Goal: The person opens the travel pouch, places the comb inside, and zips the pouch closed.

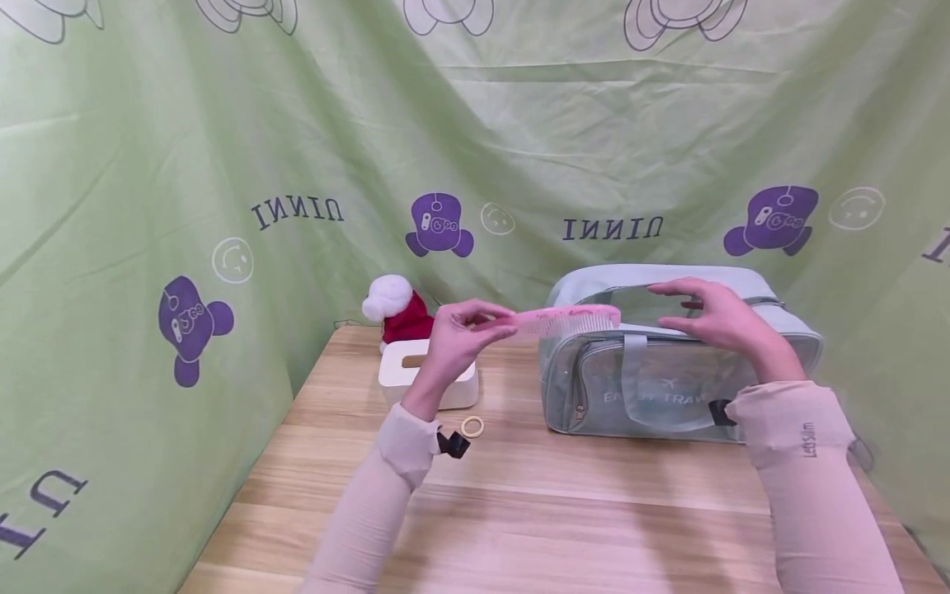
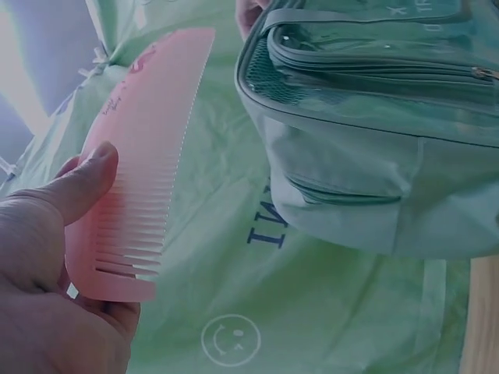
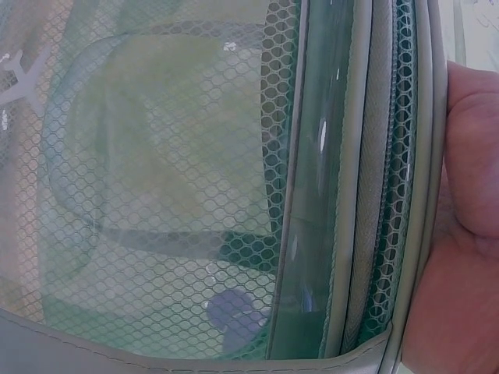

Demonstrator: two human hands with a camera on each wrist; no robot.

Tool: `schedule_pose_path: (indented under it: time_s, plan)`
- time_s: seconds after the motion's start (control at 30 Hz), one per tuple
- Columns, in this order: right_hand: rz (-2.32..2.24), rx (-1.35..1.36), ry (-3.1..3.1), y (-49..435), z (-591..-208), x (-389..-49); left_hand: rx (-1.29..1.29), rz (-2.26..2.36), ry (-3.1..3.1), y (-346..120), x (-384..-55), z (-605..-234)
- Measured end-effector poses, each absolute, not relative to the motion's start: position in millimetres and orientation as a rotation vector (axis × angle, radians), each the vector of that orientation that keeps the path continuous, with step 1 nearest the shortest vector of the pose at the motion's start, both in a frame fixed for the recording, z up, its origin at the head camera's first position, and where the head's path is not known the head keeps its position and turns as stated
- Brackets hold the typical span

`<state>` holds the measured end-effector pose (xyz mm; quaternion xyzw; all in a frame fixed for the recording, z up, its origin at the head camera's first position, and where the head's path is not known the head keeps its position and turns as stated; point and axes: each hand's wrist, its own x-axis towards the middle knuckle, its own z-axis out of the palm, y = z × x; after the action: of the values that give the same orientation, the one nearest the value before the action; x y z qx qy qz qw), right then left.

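Observation:
My left hand [image 1: 462,334] pinches a pink comb [image 1: 567,319] by one end between thumb and fingers. The comb stretches rightward in front of the bag's upper left part, teeth pointing down. In the left wrist view, the comb [image 2: 148,148] is apart from the pale green travel bag [image 2: 343,171]. On the table the bag [image 1: 594,388] stands with a clear front pocket and an unzipped top. Over that top opening is my right hand [image 1: 716,318], thumb and forefinger spread apart. The right wrist view has part of this hand [image 3: 468,171] beside the bag's zip edge [image 3: 382,171].
A white tissue box [image 1: 463,388] with a wooden slot stands left of the bag. Behind it sits a red and white plush toy [image 1: 401,309]. A small yellowish ring [image 1: 472,426] lies on the wooden table [image 1: 534,511]. Green printed cloth [image 1: 505,132] hangs around the table.

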<state>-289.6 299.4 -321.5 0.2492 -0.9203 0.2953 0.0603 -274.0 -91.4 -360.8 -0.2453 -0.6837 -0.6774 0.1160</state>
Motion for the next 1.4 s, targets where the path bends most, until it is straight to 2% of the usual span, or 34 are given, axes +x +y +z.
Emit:
schedule_pose_path:
  time_s: [0.27, 0.57, 1.4]
  plan:
    - [0.897, 0.748, -2.794, 300, -321, -291, -0.716, -1.941, -1.967, -58, -299, -341]
    - [0.897, 0.74, -2.796, 299, -322, -292, -0.68, -1.875, -2.031, -33, -317, -348]
    - [0.911, 0.762, -2.762, 299, -323, -291, -0.593, -1.65, -2.218, 6, -331, -373]
